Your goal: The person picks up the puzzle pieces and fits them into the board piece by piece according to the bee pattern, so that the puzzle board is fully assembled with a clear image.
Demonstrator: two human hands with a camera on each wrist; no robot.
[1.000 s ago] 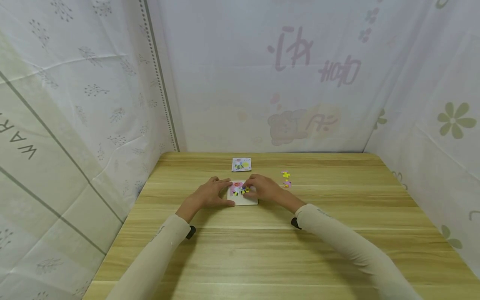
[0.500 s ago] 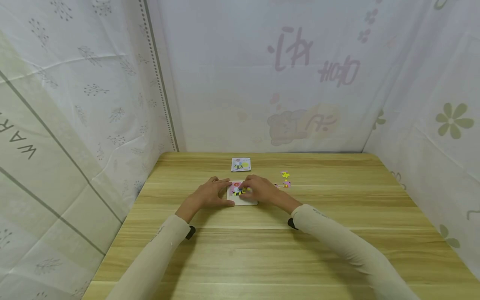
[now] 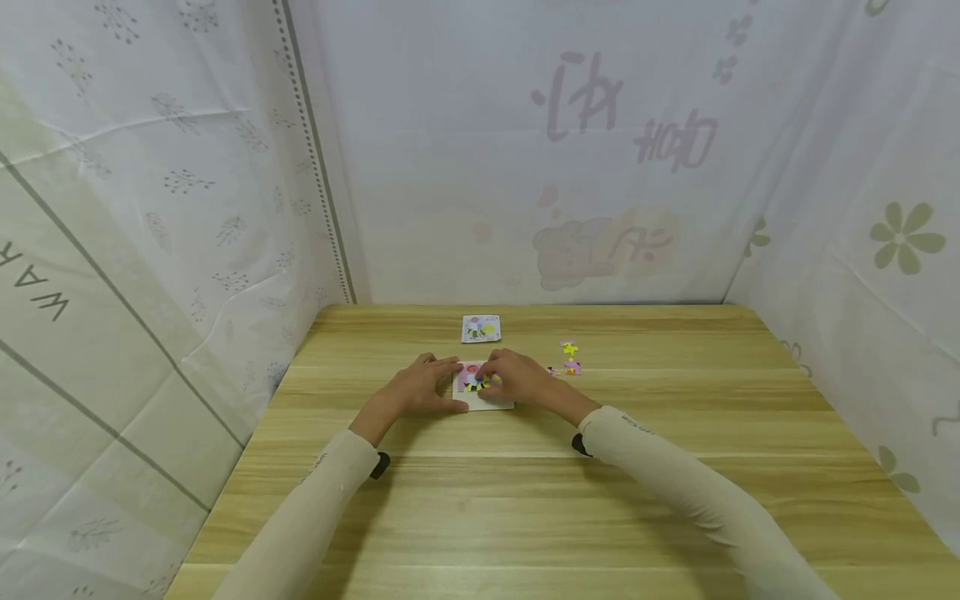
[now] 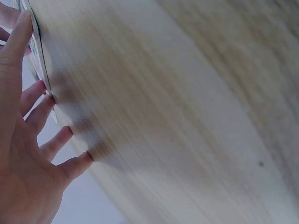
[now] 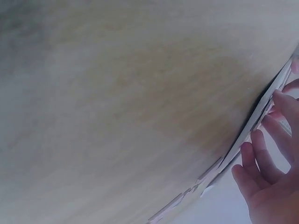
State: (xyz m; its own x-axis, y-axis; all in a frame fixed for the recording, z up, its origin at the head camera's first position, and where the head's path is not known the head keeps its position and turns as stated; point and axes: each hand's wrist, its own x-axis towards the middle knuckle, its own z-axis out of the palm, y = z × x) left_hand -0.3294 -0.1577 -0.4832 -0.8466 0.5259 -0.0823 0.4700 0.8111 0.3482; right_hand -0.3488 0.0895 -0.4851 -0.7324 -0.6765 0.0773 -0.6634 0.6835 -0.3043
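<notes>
A small white puzzle tray [image 3: 491,405] lies on the table, with joined pieces showing a bee picture [image 3: 471,380] on pink. My left hand [image 3: 422,386] steadies its left side, thumb at the near corner and forefinger at the far one. In the left wrist view, the spread fingers [image 4: 63,137] touch the tray edge and the tabletop. Over the tray's right half, my right hand [image 3: 521,377] curls down, thumb and forefinger at a yellow-and-black puzzle piece [image 3: 483,385]. The hand partly hides that piece. The right wrist view shows fingertips [image 5: 247,149] along the tray's edge.
A card with a bee picture [image 3: 481,329] lies behind the tray. Right of my right hand are loose puzzle pieces: a yellow one [image 3: 571,347], a pink one [image 3: 573,367] and another [image 3: 552,371] by the wrist. Patterned curtains [image 3: 450,167] surround the wooden table [image 3: 465,517].
My right hand has shifted slightly left with the striped piece, which now sits closer against the other joined pieces. A loose piece by the right wrist has come into view. My left hand stays put.
</notes>
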